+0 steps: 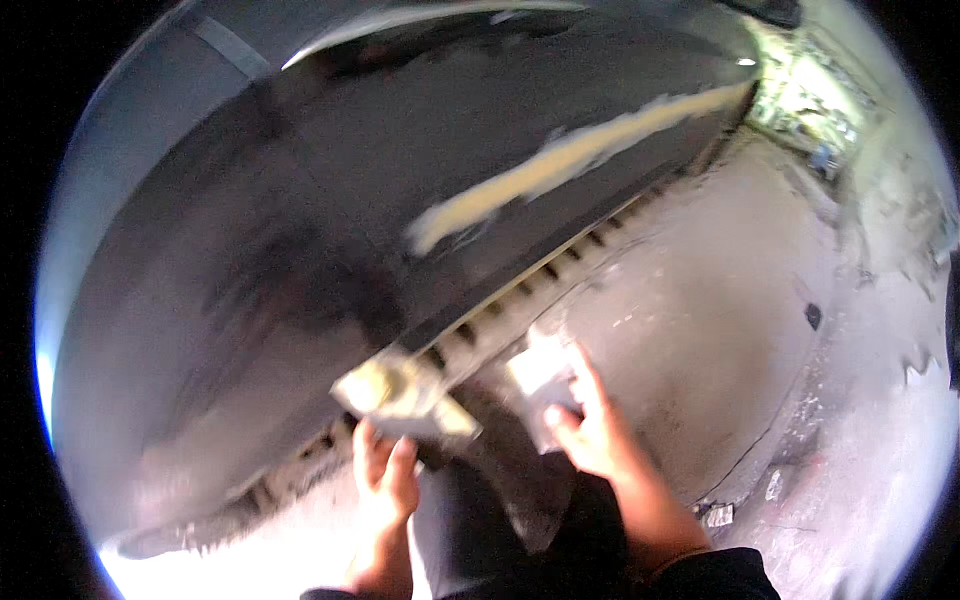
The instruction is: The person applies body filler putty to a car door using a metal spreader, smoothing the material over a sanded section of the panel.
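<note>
My left hand (385, 475) grips the lower edge of a flat mixing board (410, 425). On top of the board lies a lump of pale yellow filler paste (376, 384). In my right hand (605, 440) is a thin, flat spreader (545, 375), pinched between thumb and fingers; glare washes out its upper part. Both tools are held low, apart from each other. Beyond them stands a dark vehicle body panel (320, 170). A long strip of yellow filler (570, 165) with whitish smeared borders runs along the panel.
Along the panel's lower edge runs a ledge with a row of dark notches (520, 288). Grey concrete floor (700, 300) spreads to the right, with a small dark object (813, 316) and a pale scrap (720, 515) on it. Brightly lit clutter (815, 95) sits at the far right.
</note>
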{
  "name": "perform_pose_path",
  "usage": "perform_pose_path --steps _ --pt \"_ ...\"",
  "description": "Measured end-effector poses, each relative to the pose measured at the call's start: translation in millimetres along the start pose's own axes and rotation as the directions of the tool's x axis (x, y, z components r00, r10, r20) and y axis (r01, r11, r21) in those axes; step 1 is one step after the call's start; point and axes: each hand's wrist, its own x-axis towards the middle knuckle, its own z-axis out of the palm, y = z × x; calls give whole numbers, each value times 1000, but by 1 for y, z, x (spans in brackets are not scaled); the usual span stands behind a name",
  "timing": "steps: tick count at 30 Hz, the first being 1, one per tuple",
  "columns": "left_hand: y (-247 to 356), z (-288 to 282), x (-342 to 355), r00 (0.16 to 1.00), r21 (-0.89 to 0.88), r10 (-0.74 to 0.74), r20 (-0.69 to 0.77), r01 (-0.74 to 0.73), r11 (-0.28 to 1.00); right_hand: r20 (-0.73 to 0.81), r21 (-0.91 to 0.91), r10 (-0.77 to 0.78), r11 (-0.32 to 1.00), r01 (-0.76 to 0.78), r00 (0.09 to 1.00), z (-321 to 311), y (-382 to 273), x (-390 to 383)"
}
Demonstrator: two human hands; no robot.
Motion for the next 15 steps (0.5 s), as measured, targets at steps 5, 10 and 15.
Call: perform_pose_path --steps 5,10,15 --pt "14 -30 8 989 -64 77 129 -70 996 136 -284 -296 903 323 946 27 -39 -1" --pt "17 -44 3 987 55 110 114 -117 992 192 -428 -401 787 444 896 58 -67 15" --pt "21 -46 -4 990 113 119 79 -128 985 249 -504 -456 693 516 854 72 -78 22"
